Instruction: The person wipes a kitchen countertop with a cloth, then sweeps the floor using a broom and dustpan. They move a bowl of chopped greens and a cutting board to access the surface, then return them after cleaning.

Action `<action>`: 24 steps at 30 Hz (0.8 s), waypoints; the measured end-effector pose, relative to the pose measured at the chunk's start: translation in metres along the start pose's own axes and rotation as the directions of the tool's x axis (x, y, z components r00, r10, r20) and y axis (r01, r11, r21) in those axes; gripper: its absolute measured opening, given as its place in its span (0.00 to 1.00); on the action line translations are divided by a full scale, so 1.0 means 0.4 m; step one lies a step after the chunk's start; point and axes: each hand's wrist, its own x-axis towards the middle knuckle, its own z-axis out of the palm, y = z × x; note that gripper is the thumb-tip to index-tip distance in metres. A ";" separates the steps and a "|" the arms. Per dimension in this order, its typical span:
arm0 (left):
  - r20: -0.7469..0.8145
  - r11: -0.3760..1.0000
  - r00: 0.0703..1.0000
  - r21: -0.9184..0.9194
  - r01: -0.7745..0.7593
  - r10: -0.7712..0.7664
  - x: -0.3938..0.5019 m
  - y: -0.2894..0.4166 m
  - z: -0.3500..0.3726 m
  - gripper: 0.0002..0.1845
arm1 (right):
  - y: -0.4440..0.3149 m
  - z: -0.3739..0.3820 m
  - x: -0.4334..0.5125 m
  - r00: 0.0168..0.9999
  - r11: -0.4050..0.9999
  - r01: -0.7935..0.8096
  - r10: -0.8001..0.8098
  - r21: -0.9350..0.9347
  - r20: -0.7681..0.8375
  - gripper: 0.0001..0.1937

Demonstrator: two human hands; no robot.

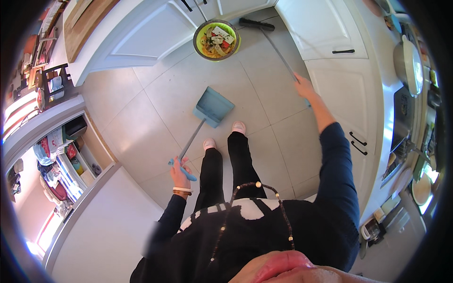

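Note:
My left hand point(181, 173) is closed around the blue grip at the top of a long-handled dustpan. The dustpan's blue pan point(214, 104) rests on the tiled floor just ahead of my feet, its grey stick slanting up to my hand. Out to the right, my right hand point(304, 86) grips the grey stick of a broom point(277, 49). The dark bristle head point(256, 24) lies at the floor in the far corner between the cabinets. Left of that head stands a yellow-green bin point(238, 45) with a dark rim, holding what look like mixed food scraps.
White cabinets point(339, 32) with black handles line the far and right sides. A pot point(407, 65) and a gas hob point(400, 123) are on the right counter. At left, a doorway opens to a cluttered room. Small dark specks point(172, 75) dot the floor tiles.

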 end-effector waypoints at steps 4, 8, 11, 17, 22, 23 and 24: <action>-0.008 0.999 0.999 -0.010 0.042 -0.042 0.001 -0.001 0.000 0.24 | -0.017 -0.116 0.026 0.912 0.868 0.358 -0.404 -0.345 -0.071 0.24; -0.008 0.999 0.999 -0.001 0.044 -0.044 0.001 -0.004 -0.001 0.25 | -0.109 -0.137 0.228 0.935 0.821 0.342 -0.348 -0.457 0.076 0.25; -0.002 1.000 1.000 0.016 0.021 -0.021 0.001 -0.007 -0.003 0.24 | -0.071 -0.090 0.260 0.972 0.860 0.233 -0.201 -0.453 0.119 0.26; 0.023 0.998 1.000 -0.059 0.014 -0.013 0.016 -0.002 0.006 0.21 | 0.157 -0.097 -0.085 0.979 0.801 0.155 -0.048 -0.578 0.196 0.30; 0.046 0.993 0.999 -0.116 0.003 0.002 0.026 0.024 0.065 0.15 | 0.132 -0.153 -0.320 0.985 0.931 0.017 0.048 -0.366 0.166 0.28; 0.034 0.993 0.999 -0.113 0.021 -0.017 0.034 0.029 0.088 0.15 | 0.105 -0.144 -0.311 0.982 0.939 -0.093 0.141 -0.332 0.123 0.27; 0.043 0.994 0.999 -0.112 0.012 -0.007 0.041 0.035 0.112 0.16 | 0.081 -0.137 -0.296 0.989 0.980 -0.067 0.090 -0.188 0.115 0.27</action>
